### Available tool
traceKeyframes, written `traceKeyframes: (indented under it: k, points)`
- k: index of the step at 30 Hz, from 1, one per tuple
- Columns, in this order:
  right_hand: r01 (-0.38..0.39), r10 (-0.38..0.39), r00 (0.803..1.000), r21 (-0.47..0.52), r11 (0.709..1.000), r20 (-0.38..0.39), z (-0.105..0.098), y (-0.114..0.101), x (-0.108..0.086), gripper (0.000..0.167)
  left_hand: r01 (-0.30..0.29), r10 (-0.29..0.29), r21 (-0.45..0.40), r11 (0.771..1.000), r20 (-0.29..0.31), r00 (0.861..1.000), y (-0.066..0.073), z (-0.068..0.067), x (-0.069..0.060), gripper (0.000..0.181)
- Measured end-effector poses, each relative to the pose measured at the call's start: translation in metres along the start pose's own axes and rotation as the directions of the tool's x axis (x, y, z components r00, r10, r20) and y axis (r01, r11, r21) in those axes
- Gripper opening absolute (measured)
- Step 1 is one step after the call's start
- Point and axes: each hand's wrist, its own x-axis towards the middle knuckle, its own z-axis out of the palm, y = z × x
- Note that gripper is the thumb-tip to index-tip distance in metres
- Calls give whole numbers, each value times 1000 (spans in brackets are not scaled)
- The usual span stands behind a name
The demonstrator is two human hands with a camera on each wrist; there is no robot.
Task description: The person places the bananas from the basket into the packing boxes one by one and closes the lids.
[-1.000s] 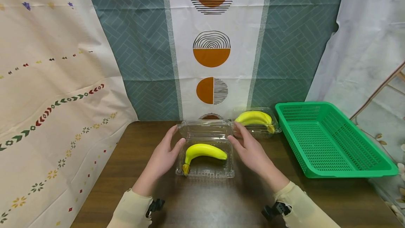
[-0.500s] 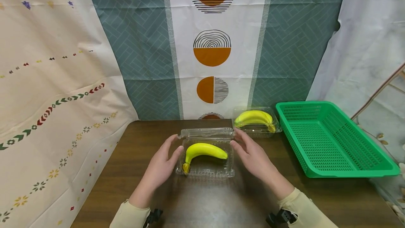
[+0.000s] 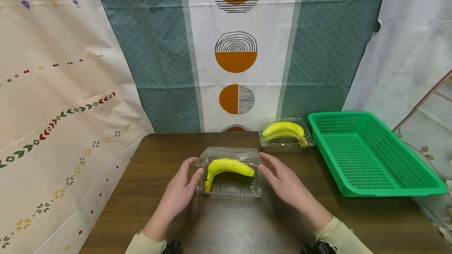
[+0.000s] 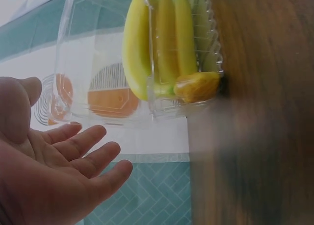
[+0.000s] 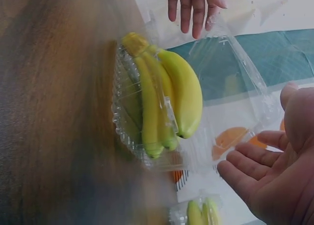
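Observation:
A clear plastic clamshell box [image 3: 233,194] sits on the table with a bunch of yellow bananas [image 3: 229,166] [image 5: 181,92] in its base. Its hinged lid [image 3: 231,153] stands tilted above the fruit, partly lowered. My left hand [image 3: 178,191] [image 4: 64,171] is at the lid's left side, fingertips at its edge, thumb apart from the fingers. On the opposite side, my right hand [image 3: 287,181] [image 5: 279,166] has its fingertips against or very near the lid's right edge. Fingers on both hands look mostly straight in the wrist views; exact contact is hard to tell.
Behind and to the right stands another clear box [image 3: 279,144], shut, with bananas [image 3: 284,129] inside. A green plastic basket [image 3: 360,160] is at the right of the brown wooden table [image 3: 141,207]. Patterned cloth [image 3: 236,19] hangs behind and at the sides.
The lid has swung from nearly upright toward me and down over the bananas. Both hands have come slightly nearer and lower with it. The base and the other box stay put.

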Motion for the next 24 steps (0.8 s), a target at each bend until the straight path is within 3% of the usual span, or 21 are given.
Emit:
traceKeyframes:
  k: [11,24]
  points:
    - [49,-49,999,-17,999,19,7,8,-8,64,2,-2,18,1000,14,1000,-9,6,-9,61]
    - [21,-20,999,-58,998,25,17,14,-18,60,-10,8,35,999,32,999,-23,20,-16,67]
